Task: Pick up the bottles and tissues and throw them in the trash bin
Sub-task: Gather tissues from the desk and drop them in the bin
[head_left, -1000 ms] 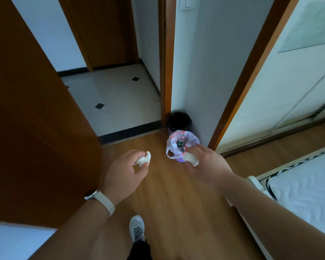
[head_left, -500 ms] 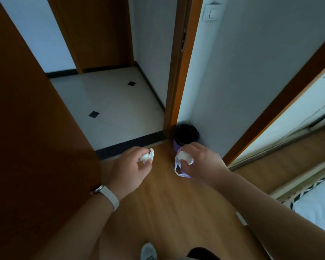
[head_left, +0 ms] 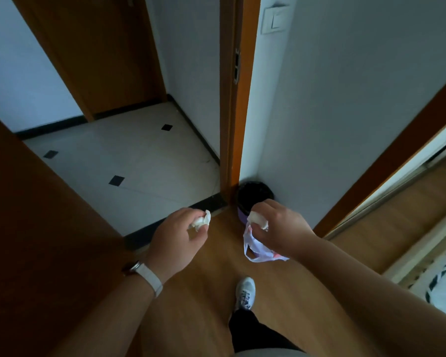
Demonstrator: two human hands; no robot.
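Observation:
My left hand [head_left: 177,240] pinches a crumpled white tissue [head_left: 202,220] at its fingertips. My right hand [head_left: 278,225] grips another white tissue [head_left: 256,218] together with a thin white and pink plastic bag [head_left: 258,248] that hangs below it. The round trash bin [head_left: 254,195] with a black liner and purple wall stands on the floor in the corner by the door frame, just beyond my right hand. Any bottle in the bag is hidden.
An open brown door [head_left: 31,215] fills the left side. The orange door frame [head_left: 238,99] rises just left of the bin. A tiled hallway [head_left: 129,161] lies beyond the black threshold. My shoe [head_left: 245,292] is on the wood floor; a bed edge [head_left: 438,279] sits at right.
I have stepped closer to the corner; the bin now sits right ahead of my right hand. Both hands still hold their tissues, and the bag hangs lower under my right hand.

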